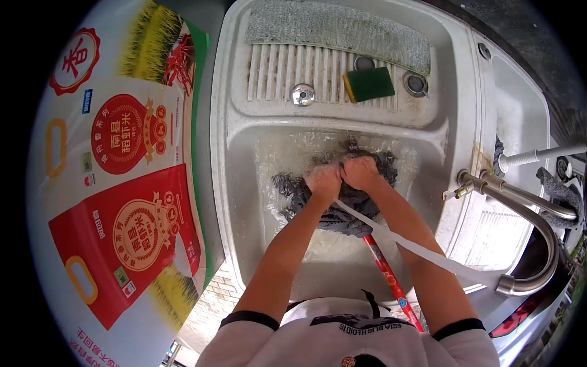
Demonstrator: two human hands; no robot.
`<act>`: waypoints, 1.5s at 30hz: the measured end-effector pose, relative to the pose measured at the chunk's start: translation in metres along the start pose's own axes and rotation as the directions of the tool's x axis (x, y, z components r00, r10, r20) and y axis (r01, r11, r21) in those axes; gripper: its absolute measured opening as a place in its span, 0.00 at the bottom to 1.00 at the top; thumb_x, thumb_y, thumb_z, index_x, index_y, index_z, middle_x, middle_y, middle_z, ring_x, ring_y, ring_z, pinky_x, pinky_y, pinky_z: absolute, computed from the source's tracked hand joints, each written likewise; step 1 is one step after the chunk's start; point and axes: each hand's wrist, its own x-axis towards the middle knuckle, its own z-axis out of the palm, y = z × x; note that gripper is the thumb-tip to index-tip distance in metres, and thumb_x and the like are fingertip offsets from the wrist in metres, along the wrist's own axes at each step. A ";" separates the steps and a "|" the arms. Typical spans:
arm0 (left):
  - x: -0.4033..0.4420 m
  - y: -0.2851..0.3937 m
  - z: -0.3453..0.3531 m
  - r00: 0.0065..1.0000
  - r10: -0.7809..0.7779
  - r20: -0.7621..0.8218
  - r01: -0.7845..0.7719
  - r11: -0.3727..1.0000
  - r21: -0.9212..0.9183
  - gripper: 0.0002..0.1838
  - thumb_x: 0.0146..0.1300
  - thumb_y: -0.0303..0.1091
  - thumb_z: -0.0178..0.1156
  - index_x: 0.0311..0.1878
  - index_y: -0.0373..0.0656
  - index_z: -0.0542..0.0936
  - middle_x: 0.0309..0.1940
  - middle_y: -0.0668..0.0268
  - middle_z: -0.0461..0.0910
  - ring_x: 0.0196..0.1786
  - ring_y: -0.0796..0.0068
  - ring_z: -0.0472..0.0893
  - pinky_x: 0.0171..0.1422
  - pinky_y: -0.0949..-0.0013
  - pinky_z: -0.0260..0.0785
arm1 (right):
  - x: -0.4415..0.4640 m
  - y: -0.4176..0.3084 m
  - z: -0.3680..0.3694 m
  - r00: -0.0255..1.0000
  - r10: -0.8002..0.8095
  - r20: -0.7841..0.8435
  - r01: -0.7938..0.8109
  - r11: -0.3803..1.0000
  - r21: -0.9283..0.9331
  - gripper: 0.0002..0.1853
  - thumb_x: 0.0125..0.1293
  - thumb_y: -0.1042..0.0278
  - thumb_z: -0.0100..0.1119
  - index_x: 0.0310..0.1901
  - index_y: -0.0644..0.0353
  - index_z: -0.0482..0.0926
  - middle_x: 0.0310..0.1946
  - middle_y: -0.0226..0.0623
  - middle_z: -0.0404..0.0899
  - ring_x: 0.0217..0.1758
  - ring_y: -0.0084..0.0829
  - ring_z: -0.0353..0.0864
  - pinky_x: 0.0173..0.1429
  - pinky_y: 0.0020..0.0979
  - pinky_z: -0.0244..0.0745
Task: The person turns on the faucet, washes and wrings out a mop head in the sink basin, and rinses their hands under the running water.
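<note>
My left hand point(323, 181) and my right hand point(361, 172) are side by side over the sink basin point(244, 183), fingers closed on the wet, dark grey head of a mop point(351, 223). Its cloth spreads out around both hands, partly under cloudy water point(312, 147). A red printed mop handle point(386, 269) runs from the cloth toward my body, passing under my right forearm. From the curved metal faucet point(547, 244) on the right, a stream of water point(422, 248) falls across to the cloth by my hands. My fingertips are hidden in the folds.
Above the basin, a green and yellow sponge point(370, 84) lies on the ribbed washboard point(275, 73), below a grey textured strip point(342, 30). Large printed rice bags point(122, 183) stand along the left. A second sink point(520, 92) with a white pipe point(544, 156) adjoins on the right.
</note>
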 end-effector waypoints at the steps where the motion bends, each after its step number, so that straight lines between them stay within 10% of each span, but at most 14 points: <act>1: -0.006 0.000 -0.020 0.997 0.040 -0.059 -0.044 0.997 -0.070 0.14 0.64 0.44 0.44 0.44 0.46 0.73 0.45 0.56 0.71 0.44 0.54 0.73 0.53 0.49 0.58 | -0.006 -0.001 -0.007 0.977 -0.089 -0.195 0.075 0.994 -0.078 0.18 0.54 0.57 0.57 0.44 0.58 0.74 0.48 0.42 0.71 0.54 0.42 0.69 0.53 0.46 0.64; 4: -0.059 -0.005 -0.086 0.953 0.104 -0.285 -0.113 0.993 -0.017 0.26 0.64 0.55 0.45 0.61 0.54 0.64 0.59 0.54 0.62 0.57 0.50 0.67 0.62 0.47 0.54 | -0.021 0.001 -0.016 0.830 -0.218 -0.514 0.197 0.976 -0.096 0.33 0.57 0.49 0.55 0.61 0.58 0.63 0.63 0.43 0.59 0.67 0.45 0.57 0.61 0.47 0.59; 7: -0.078 -0.005 -0.084 0.812 -0.582 0.041 0.557 0.752 -0.354 0.30 0.64 0.59 0.44 0.64 0.54 0.62 0.65 0.54 0.53 0.61 0.49 0.62 0.66 0.46 0.48 | -0.027 -0.012 0.022 0.885 0.007 -0.465 0.045 0.994 0.099 0.38 0.57 0.47 0.56 0.65 0.60 0.58 0.62 0.44 0.61 0.68 0.46 0.55 0.63 0.46 0.57; 12: -0.079 0.010 -0.068 0.961 -0.261 -0.090 0.016 0.381 -0.924 0.25 0.66 0.55 0.45 0.58 0.47 0.70 0.51 0.53 0.72 0.56 0.54 0.68 0.64 0.69 0.55 | -0.056 -0.013 0.030 0.920 0.131 -0.371 0.131 0.787 0.603 0.32 0.62 0.41 0.43 0.64 0.52 0.63 0.43 0.53 0.78 0.49 0.52 0.75 0.57 0.40 0.65; 15: -0.127 0.034 -0.087 0.980 -0.036 -0.197 -0.109 0.730 -0.675 0.20 0.63 0.49 0.51 0.50 0.46 0.75 0.45 0.55 0.74 0.56 0.58 0.67 0.59 0.63 0.56 | -0.120 -0.022 0.048 0.784 0.203 -0.586 0.058 0.917 0.395 0.18 0.61 0.54 0.51 0.45 0.57 0.78 0.32 0.46 0.80 0.37 0.47 0.78 0.47 0.40 0.68; 17: -0.159 0.053 -0.067 0.930 -0.012 -0.367 -0.189 0.841 -0.507 0.16 0.58 0.47 0.55 0.43 0.48 0.77 0.45 0.56 0.72 0.57 0.57 0.66 0.56 0.55 0.53 | -0.143 -0.006 0.083 0.677 0.018 -0.736 0.287 0.914 0.286 0.15 0.55 0.59 0.55 0.42 0.56 0.79 0.31 0.43 0.75 0.37 0.45 0.72 0.44 0.41 0.63; 23: -0.149 0.062 0.045 0.731 -0.050 -0.681 -0.220 0.927 -0.305 0.19 0.56 0.49 0.47 0.48 0.53 0.73 0.49 0.60 0.65 0.61 0.49 0.58 0.52 0.38 0.46 | -0.132 0.006 0.138 0.637 -0.153 -0.755 0.219 0.976 -0.012 0.14 0.51 0.62 0.55 0.41 0.52 0.77 0.37 0.43 0.68 0.42 0.46 0.64 0.44 0.46 0.57; 28: -0.097 0.032 0.045 0.746 -0.027 -0.666 -0.092 0.985 -0.144 0.17 0.52 0.46 0.49 0.44 0.53 0.75 0.42 0.61 0.66 0.51 0.53 0.64 0.48 0.47 0.50 | -0.074 0.014 0.112 0.587 -0.269 -0.764 0.290 0.951 -0.111 0.11 0.50 0.61 0.56 0.36 0.50 0.76 0.31 0.33 0.67 0.36 0.37 0.66 0.40 0.40 0.57; 32: -0.061 0.035 0.003 0.869 -0.090 -0.487 -0.004 0.982 -0.188 0.13 0.52 0.39 0.51 0.42 0.52 0.75 0.38 0.65 0.69 0.47 0.59 0.67 0.46 0.49 0.51 | -0.035 0.030 0.073 0.659 -0.340 -0.671 0.357 0.927 -0.118 0.10 0.51 0.59 0.57 0.33 0.52 0.76 0.28 0.32 0.71 0.37 0.36 0.71 0.39 0.39 0.62; 36: -0.029 0.035 -0.043 0.980 -0.171 -0.103 0.151 0.972 -0.179 0.14 0.61 0.40 0.46 0.46 0.46 0.72 0.38 0.58 0.77 0.44 0.52 0.75 0.46 0.46 0.60 | -0.003 0.014 0.019 0.980 -0.004 -0.201 0.015 0.999 0.052 0.11 0.55 0.60 0.53 0.35 0.58 0.75 0.38 0.41 0.74 0.50 0.43 0.73 0.37 0.39 0.72; 40: -0.011 0.018 -0.063 0.999 0.018 0.051 -0.014 0.996 -0.092 0.19 0.62 0.44 0.46 0.50 0.43 0.71 0.42 0.51 0.77 0.51 0.53 0.74 0.56 0.46 0.59 | -0.016 0.012 -0.005 0.856 -0.325 -0.402 0.197 0.924 -0.326 0.24 0.57 0.52 0.54 0.50 0.62 0.72 0.58 0.45 0.63 0.56 0.44 0.66 0.55 0.43 0.63; 43: -0.031 0.019 -0.095 0.951 0.019 -0.309 -0.007 0.999 0.040 0.21 0.62 0.48 0.47 0.52 0.44 0.71 0.52 0.49 0.72 0.62 0.58 0.66 0.63 0.50 0.53 | -0.048 0.026 0.005 0.701 -0.014 -0.713 -0.010 1.000 -0.030 0.33 0.58 0.45 0.53 0.59 0.62 0.66 0.58 0.44 0.63 0.58 0.45 0.64 0.61 0.46 0.56; 45: -0.023 0.029 -0.073 0.977 -0.151 -0.151 0.097 0.945 -0.313 0.26 0.60 0.54 0.50 0.51 0.43 0.71 0.57 0.51 0.69 0.65 0.62 0.60 0.65 0.53 0.49 | -0.027 0.032 0.040 0.723 0.278 -0.632 -0.111 0.950 0.291 0.39 0.61 0.35 0.43 0.64 0.61 0.59 0.55 0.48 0.67 0.59 0.46 0.64 0.64 0.48 0.50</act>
